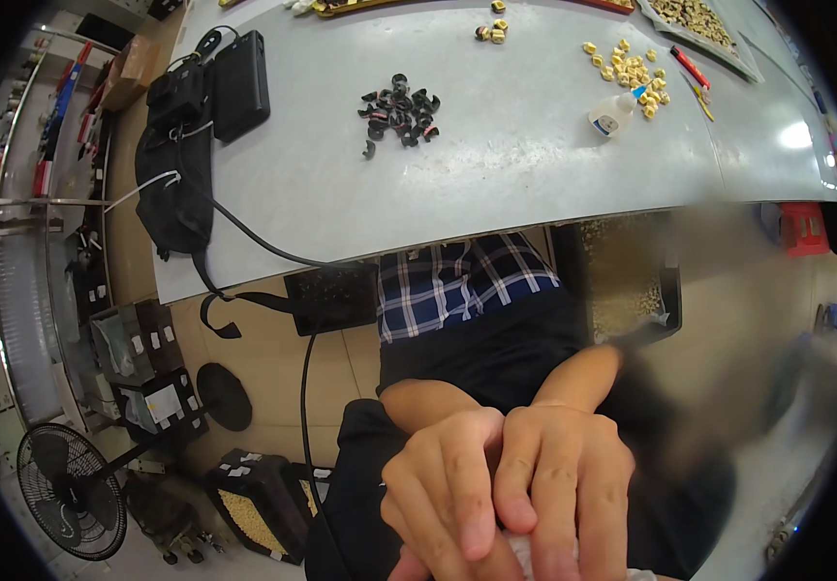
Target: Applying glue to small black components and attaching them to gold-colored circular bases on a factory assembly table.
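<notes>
Both bare hands [511, 489] over soft, crumpled white cloth [544, 557]

Both hands are seen close to the lens at the lower edge, the left hand [448, 494] laid against the right hand [569, 484], with a bit of white cloth [544, 560] pinched beneath the fingers. On the grey counter [496, 174] a heap of black rings [399, 114] is placed near the middle, yellow pieces [632, 70] and a small white bottle [612, 116] toward the far right corner, and a black bag [178, 165] over the left edge.
</notes>
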A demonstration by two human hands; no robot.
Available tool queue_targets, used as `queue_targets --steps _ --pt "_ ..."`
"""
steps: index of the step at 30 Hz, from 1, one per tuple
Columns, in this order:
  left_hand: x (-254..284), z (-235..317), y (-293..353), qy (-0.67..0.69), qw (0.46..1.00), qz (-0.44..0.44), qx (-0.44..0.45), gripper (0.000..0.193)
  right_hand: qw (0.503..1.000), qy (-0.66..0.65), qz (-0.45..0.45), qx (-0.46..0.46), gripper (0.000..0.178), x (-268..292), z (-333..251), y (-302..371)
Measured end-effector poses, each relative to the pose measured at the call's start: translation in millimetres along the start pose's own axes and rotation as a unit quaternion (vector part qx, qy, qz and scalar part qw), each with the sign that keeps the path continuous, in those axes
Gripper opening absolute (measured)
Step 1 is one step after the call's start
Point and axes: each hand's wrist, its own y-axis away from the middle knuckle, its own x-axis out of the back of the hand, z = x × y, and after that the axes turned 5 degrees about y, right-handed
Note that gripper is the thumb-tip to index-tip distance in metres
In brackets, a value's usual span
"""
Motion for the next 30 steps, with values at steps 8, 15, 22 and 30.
queue_targets --steps 8,15,22,30 --pt "2 1 9 -0.021 1.000 0.022 0.002 0.032 0.995 0.099 0.000 -0.009 0.026 4 -17 -12" --pt "5 5 15 -0.035 0.999 0.023 0.005 0.033 0.990 0.134 0.013 0.045 0.025 2 -15 -8" --pt "10 11 19 -0.047 0.999 0.020 0.005 0.033 0.993 0.019 0.113 0.007 0.029 -6 -7 -4" --pt "11 12 11 -0.055 0.998 -0.008 0.008 0.034 0.972 -0.187 0.119 -0.079 0.033 -10 3 -8"
